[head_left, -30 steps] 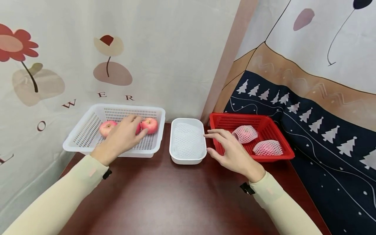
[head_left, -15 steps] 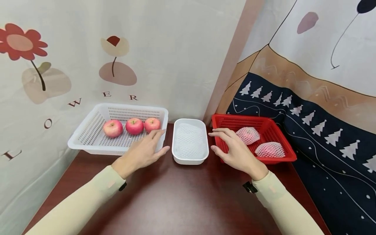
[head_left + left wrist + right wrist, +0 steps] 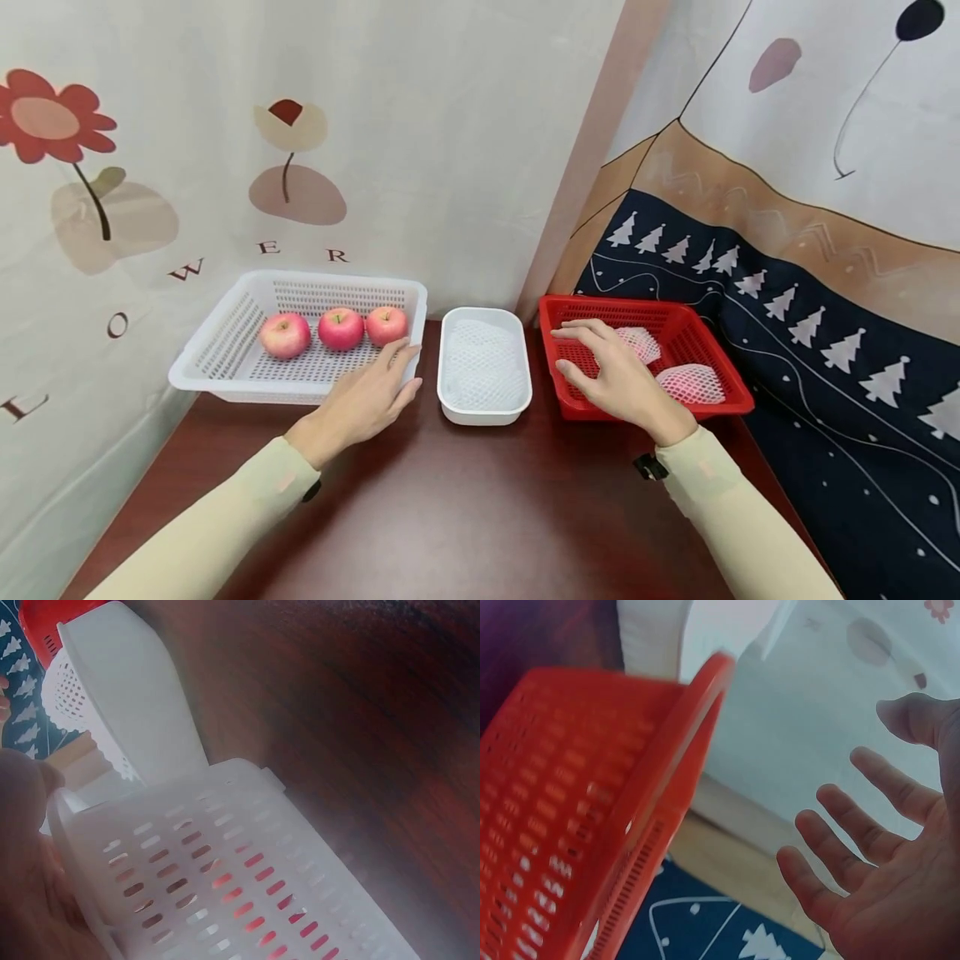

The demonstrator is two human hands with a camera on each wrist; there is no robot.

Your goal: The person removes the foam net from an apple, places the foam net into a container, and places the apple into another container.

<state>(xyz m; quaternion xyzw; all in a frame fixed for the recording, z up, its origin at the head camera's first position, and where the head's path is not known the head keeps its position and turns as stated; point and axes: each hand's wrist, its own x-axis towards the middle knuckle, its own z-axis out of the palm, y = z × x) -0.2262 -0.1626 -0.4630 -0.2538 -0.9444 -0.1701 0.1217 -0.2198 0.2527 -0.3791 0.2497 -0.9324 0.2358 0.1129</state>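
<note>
My left hand [image 3: 363, 400] is at the front right corner of the white slotted basket [image 3: 247, 392], fingers relaxed and extended over the rim. Three bare apples lie in that basket: one at left [image 3: 285, 335], one in the middle [image 3: 341, 328], one at right [image 3: 387, 325]. Over the left side of the red basket [image 3: 738, 396] hovers my right hand [image 3: 611, 371], holding nothing; the right wrist view shows its fingers [image 3: 840, 855] spread. Inside the red basket are two apples in white foam nets, one [image 3: 692, 384] in front and one [image 3: 641, 343] partly hidden by the right hand.
Between the baskets stands a small white container [image 3: 483, 417] with white foam nets [image 3: 480, 362] stacked in it. All three stand on a dark reddish table [image 3: 450, 508]. A printed curtain [image 3: 435, 167] hangs right behind them.
My left hand has drawn back from above the apples to the white basket's right rim. My right hand has shifted right, from beside the small container to over the red basket.
</note>
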